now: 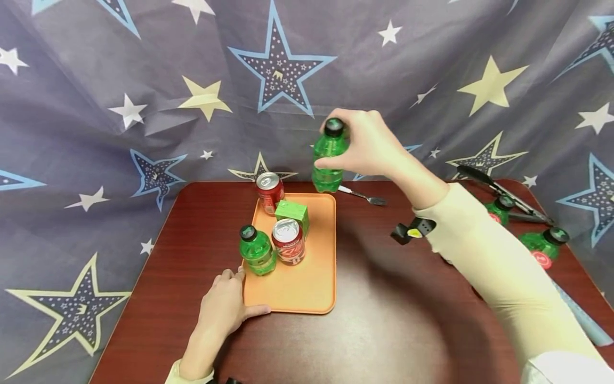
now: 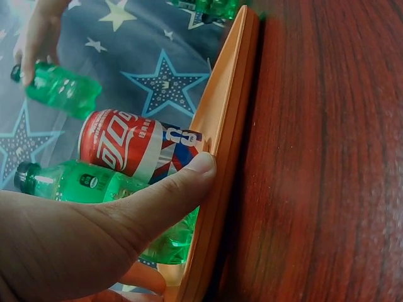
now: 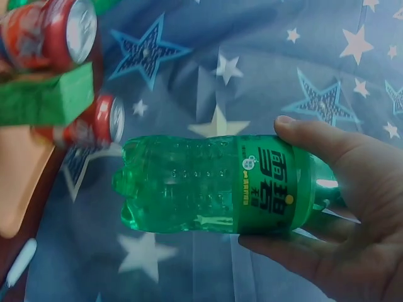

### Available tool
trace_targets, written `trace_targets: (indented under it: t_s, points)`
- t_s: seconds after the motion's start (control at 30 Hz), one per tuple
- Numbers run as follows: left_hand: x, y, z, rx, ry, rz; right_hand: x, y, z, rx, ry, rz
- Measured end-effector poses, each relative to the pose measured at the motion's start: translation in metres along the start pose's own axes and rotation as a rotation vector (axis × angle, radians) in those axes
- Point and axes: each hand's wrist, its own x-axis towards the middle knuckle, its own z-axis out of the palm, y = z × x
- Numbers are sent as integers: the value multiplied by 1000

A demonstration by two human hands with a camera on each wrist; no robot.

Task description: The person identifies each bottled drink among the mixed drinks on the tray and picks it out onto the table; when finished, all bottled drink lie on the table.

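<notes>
In the head view my right hand (image 1: pixel 366 141) grips a green plastic soda bottle (image 1: pixel 327 179) and holds it upright in the air beyond the tray's far right corner. The right wrist view shows fingers and thumb around the bottle's (image 3: pixel 189 182) label and upper part. My left hand (image 1: pixel 221 306) holds the near left corner of an orange tray (image 1: pixel 307 290), its thumb (image 2: pixel 182 179) on the rim. On the tray stand another green bottle (image 1: pixel 259 255), a red soda can (image 1: pixel 290 246), a green box (image 1: pixel 292 212) and, at the far left corner, a second can (image 1: pixel 270 194).
A fork (image 1: pixel 366 198) lies behind the tray on the brown table (image 1: pixel 379 320). Two more green bottles (image 1: pixel 539 244), a black-handled utensil (image 1: pixel 508 194) and a light-blue roll-like object (image 1: pixel 582 314) lie at the right, partly behind my right arm. A star-patterned cloth (image 1: pixel 384 69) hangs behind.
</notes>
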Motion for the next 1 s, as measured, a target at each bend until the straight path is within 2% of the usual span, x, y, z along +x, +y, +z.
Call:
trace_targets:
  t_s: [0.2,0.43,0.77,1.0]
  points:
    - [0,0,0,-2,0,1,-19,28,-14,-58,17,60]
    - [1,0,1,-3,14,17,-43,55,-25,-127,-2,126]
    - [0,0,2,-3,18,13,-75,73,-34,-198,-28,147]
    - [1,-1,2,0,20,12,-94,82,-35,-196,-85,155]
